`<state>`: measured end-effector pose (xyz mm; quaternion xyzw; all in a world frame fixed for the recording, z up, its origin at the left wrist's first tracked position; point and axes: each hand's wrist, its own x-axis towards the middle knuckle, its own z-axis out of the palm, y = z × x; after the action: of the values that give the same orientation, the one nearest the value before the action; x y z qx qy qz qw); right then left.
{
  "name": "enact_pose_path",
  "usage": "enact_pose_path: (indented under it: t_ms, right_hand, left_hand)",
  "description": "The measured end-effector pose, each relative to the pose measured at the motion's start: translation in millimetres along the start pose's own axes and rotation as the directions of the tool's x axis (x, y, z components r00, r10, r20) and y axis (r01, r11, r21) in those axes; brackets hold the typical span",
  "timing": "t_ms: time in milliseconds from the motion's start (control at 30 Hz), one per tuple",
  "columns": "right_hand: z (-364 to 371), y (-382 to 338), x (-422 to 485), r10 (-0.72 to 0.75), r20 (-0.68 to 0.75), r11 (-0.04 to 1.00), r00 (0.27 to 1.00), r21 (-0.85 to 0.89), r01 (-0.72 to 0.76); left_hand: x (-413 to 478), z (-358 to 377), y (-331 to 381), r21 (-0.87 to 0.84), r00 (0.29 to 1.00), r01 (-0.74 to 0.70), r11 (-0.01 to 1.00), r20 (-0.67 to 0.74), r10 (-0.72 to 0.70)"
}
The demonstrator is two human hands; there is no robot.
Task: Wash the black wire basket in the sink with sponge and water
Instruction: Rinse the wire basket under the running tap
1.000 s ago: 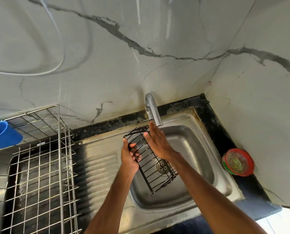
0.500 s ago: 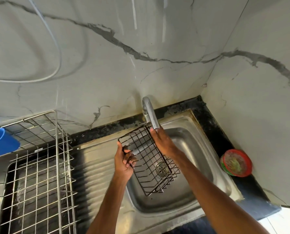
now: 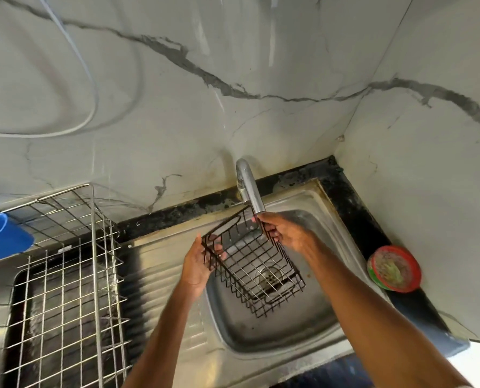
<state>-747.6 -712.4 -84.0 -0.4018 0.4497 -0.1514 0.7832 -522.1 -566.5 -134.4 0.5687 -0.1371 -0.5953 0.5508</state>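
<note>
Fingers (image 3: pixel 271 230) of left hand (image 3: pixel 198 266) and right hand (image 3: pixel 287 233) pinch the black wire basket (image 3: pixel 257 271) under the tap (image 3: pixel 249 189); rinsing seems next, needing water on.

A person holds a black wire basket (image 3: pixel 257 271) tilted over a steel sink (image 3: pixel 261 337), just under the tap (image 3: pixel 248 186). The left hand (image 3: pixel 198 264) grips its near-left end and the right hand (image 3: pixel 285 233) pinches its far rim. A wire rack (image 3: pixel 65 289) stands to the left beside a blue cup (image 3: pixel 2 236), and a red dish (image 3: pixel 394 268) sits on the black counter (image 3: pixel 353 214) at right.
</note>
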Motion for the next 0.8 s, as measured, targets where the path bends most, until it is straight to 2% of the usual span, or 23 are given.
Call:
enact_pose_path:
  t_ms: [67, 133, 233, 300, 400, 467, 533, 600, 667, 733, 800]
  right_hand:
    - [1.5, -5.8, -3.8, -0.016, -0.002, 0.990, 1.000, -0.142, 0.015]
    - [6.0, -14.1, -2.5, 0.002, 0.010, 0.978, 1.000, -0.209, 0.000]
    - [9.2, -23.5, 6.1, 0.026, 0.016, 0.957, 1.000, -0.288, -0.020]
    - [10.8, -23.8, 13.3, 0.031, 0.010, 0.950, 0.999, -0.310, -0.026]
    - [13.8, -21.0, 19.8, -0.016, -0.018, 0.959, 1.000, -0.283, 0.010]
    - [22.8, -25.2, 9.8, -0.084, -0.039, 0.936, 0.996, -0.347, 0.066]
    - [36.9, -30.1, -5.1, -0.127, -0.082, 0.867, 0.988, -0.493, 0.070]
    - [51.7, -23.0, -21.4, -0.136, -0.027, 0.783, 0.990, -0.616, 0.091]
    - [66.7, 0.1, -40.7, -0.218, 0.066, 0.629, 0.974, -0.753, 0.192]
    - [74.9, 28.1, -55.4, -0.362, 0.136, 0.428, 0.922, -0.855, 0.294]
    - [70.6, 45.8, -56.2, -0.484, 0.179, 0.372, 0.857, -0.844, 0.386]
  left_hand:
    - [4.1, -9.1, 13.1, 0.204, 1.000, 0.002, 0.979, 0.010, -0.004]
    - [12.3, -11.0, 29.0, 0.381, 0.996, -0.040, 0.924, 0.086, 0.007]
    - [24.9, -1.4, 52.6, 0.517, 0.959, -0.180, 0.837, 0.281, 0.033]
    - [33.9, 9.0, 60.9, 0.571, 0.945, -0.205, 0.795, 0.327, 0.008]
    - [36.0, 27.9, 64.3, 0.594, 0.965, -0.168, 0.786, 0.264, 0.006]
    - [29.6, 35.0, 58.6, 0.563, 0.982, -0.129, 0.816, 0.188, 0.026]
    - [21.5, 37.9, 47.4, 0.525, 0.989, -0.119, 0.843, 0.137, 0.054]
    - [17.0, 38.2, 34.7, 0.492, 0.993, -0.110, 0.864, 0.088, 0.077]
    - [12.7, 37.1, 29.4, 0.459, 0.991, -0.132, 0.879, 0.051, 0.123]
    - [10.3, 33.9, 26.2, 0.433, 0.985, -0.170, 0.885, 0.065, 0.157]
    - [4.6, 31.2, 23.7, 0.433, 0.981, -0.194, 0.880, 0.086, 0.173]
